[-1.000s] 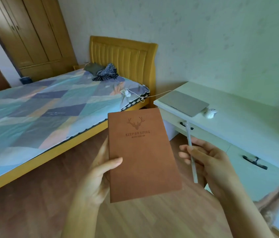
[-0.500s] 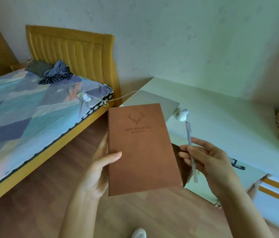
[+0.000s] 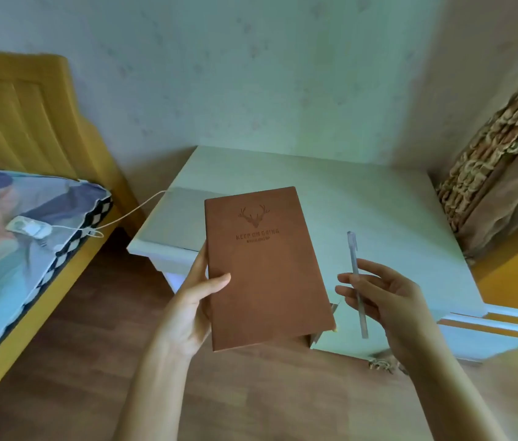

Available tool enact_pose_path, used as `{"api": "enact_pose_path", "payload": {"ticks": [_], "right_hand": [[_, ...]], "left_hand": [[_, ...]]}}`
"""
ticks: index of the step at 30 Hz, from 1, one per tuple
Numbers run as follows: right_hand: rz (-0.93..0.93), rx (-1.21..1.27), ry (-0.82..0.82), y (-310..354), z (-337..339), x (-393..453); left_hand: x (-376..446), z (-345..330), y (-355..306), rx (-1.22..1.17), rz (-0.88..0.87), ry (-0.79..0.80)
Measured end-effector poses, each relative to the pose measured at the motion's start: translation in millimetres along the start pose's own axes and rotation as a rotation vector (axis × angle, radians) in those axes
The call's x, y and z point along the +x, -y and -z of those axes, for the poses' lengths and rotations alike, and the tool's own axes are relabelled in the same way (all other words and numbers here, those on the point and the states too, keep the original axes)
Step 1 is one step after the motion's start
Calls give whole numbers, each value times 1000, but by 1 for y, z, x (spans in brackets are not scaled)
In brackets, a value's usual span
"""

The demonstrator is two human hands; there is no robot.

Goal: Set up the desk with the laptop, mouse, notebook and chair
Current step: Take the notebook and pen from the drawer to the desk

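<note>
The left hand (image 3: 192,308) grips the closed brown notebook (image 3: 267,265) by its left edge, above the tabletop's (image 3: 378,202) near edge. The right hand (image 3: 382,300) pinches a pen (image 3: 357,281). The closed laptop (image 3: 181,221) lies far left; a bed (image 3: 12,218) stands left.

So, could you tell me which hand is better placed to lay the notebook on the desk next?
Left. The left hand already holds the notebook by its edge, above the desk. The right hand is busy pinching a pen.
</note>
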State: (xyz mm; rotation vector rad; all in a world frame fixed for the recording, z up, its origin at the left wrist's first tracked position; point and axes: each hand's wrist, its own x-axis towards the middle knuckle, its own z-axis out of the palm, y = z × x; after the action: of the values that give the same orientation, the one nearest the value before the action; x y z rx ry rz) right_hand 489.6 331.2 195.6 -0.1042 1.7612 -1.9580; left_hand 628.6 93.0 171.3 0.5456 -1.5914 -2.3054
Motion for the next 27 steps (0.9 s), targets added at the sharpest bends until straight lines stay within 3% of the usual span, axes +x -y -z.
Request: {"api": "enact_pose_path", "payload": {"ticks": [4, 11, 14, 20, 27], "right_hand": [[-14, -5, -77, -4, 20, 59], [-115, -113, -169, -42, 69, 192], [-167, -151, -250, -64, 89, 236], [-193, -285, -353, -100, 116, 306], [-86, -790, -269, -128, 128, 336]], "left_hand": [[54, -26, 18, -88, 43, 100], [187, -65, 81, -118, 307, 60], [233, -77, 112, -90, 375, -46], [299, -89, 168, -26, 486, -106], [322, -92, 214, 153, 362, -343]]}}
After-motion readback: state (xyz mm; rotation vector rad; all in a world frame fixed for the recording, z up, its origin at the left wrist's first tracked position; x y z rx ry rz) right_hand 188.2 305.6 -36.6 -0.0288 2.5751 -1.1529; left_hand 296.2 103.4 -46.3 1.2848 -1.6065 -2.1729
